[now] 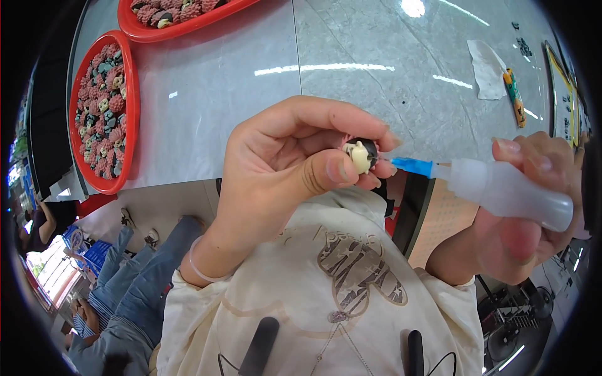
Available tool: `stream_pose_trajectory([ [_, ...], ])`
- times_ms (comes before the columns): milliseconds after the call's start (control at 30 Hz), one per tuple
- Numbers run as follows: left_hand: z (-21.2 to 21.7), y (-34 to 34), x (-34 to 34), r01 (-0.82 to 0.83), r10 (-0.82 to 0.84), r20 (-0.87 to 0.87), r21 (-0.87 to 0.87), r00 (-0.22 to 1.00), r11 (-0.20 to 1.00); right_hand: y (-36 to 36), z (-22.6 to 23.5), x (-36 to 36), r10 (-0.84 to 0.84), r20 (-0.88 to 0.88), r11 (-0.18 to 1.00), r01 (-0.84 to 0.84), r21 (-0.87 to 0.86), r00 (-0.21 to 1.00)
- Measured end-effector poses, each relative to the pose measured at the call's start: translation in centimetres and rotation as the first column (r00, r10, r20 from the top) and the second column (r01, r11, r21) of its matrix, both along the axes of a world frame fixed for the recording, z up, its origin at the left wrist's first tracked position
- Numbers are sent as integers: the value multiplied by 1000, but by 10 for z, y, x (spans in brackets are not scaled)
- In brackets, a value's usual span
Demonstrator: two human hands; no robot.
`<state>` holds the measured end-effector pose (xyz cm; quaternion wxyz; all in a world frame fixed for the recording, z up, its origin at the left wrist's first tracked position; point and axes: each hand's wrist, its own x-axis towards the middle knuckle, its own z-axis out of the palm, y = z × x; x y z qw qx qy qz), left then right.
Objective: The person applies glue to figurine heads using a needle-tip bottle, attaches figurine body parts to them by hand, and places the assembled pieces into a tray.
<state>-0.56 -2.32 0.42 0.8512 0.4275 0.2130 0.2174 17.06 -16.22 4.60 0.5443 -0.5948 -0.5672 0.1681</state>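
Note:
Pinched between the thumb and fingers of my left hand (266,166) is a small figurine (360,155) with a cream face, a dark brown top and a bit of pink behind. My right hand (511,244) grips a translucent white squeeze bottle (501,191), tilted nearly level. The bottle's blue needle tip (411,165) points left at the dark side of the figurine. Its thin end is at or very close to the surface; whether it touches I cannot tell. Both hands are held up in front of my chest, by the table's near edge.
On the grey marbled table (213,125), two red trays hold many pink, grey and cream pieces: one tray (132,106) at the left, another (188,30) at the far left. White paper (488,70), a green-and-orange pen-like tool (514,99) and dark bits (523,47) lie right. Another person (138,276) sits left.

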Motion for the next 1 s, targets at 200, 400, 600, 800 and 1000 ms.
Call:
stream_pose_trajectory([
  [200, 1, 2, 6, -2, 3, 24, -18, 1000, 1000, 1, -6, 12, -79, -330, 997, 82, -4, 941],
  [400, 1, -1, 3, 46, -41, 52, -105, 998, 993, 37, -40, 9, -263, -90, 965, 263, -5, 961],
  [600, 3, -2, 8, 3, -2, 14, -71, 1000, 997, 48, -43, 12, -206, 228, 952, 249, -177, 952],
  [800, 9, 1, 7, 5, -5, -14, -11, 1000, 1000, 23, -17, 108, -544, 130, 825, 557, -99, 829],
  [1000, 9, 1, 10, 40, -41, -32, -30, 999, 999, 26, -42, 174, -651, 436, 611, 770, -187, 622],
])
